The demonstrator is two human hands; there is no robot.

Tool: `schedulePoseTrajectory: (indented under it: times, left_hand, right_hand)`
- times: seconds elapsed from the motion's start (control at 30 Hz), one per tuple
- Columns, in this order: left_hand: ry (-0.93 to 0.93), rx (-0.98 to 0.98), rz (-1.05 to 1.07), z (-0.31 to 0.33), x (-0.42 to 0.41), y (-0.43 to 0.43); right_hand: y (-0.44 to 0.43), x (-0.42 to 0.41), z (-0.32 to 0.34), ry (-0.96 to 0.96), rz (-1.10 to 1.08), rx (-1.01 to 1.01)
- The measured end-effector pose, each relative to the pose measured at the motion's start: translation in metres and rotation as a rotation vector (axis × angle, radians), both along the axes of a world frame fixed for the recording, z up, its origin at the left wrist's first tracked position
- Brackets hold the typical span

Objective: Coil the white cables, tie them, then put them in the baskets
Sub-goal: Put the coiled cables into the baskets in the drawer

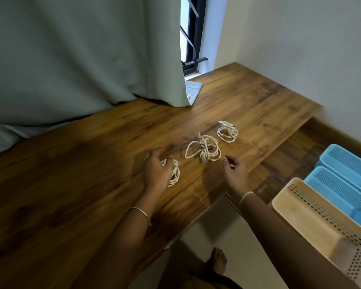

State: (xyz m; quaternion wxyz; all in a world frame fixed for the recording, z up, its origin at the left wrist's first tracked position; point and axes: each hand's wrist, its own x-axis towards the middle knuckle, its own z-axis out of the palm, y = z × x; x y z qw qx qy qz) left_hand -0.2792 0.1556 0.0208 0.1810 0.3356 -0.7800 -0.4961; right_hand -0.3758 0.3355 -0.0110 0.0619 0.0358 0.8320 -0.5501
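White cables lie as three coils on the wooden table [71, 184]: the near-left coil [176, 174], the middle coil [203, 150] and the far-right coil [228, 132]. The middle coil shows a dark tie across its waist; the far-right coil looks bound too, though too small to confirm. The left hand [157, 174] curls over the near-left coil, fingers and thumb closed round it. The right hand [234, 173] hovers just beside the middle coil, fingers loosely bent, holding nothing. A beige basket [300, 205] and blue baskets [342, 190] stand well apart to the right, below the table edge. Assessment: coiling and tying appear done; transfer is in hand. Next move calls for lifting the gripped coil without loosening its loops and carrying it right to a basket
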Motion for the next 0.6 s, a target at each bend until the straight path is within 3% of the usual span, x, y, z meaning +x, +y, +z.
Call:
schedulePoseTrajectory:
  times: [0.3, 0.6]
  left_hand:
    - [-0.128, 0.034, -0.202, -0.008, -0.070, 0.038]
    - [-0.214, -0.010, -0.068, -0.022, -0.103, 0.063]
  right_hand:
    - [-0.006, -0.070, -0.003, -0.056, 0.320, 0.361]
    - [-0.008, -0.105, -0.016, -0.018, 0.465, 0.368]
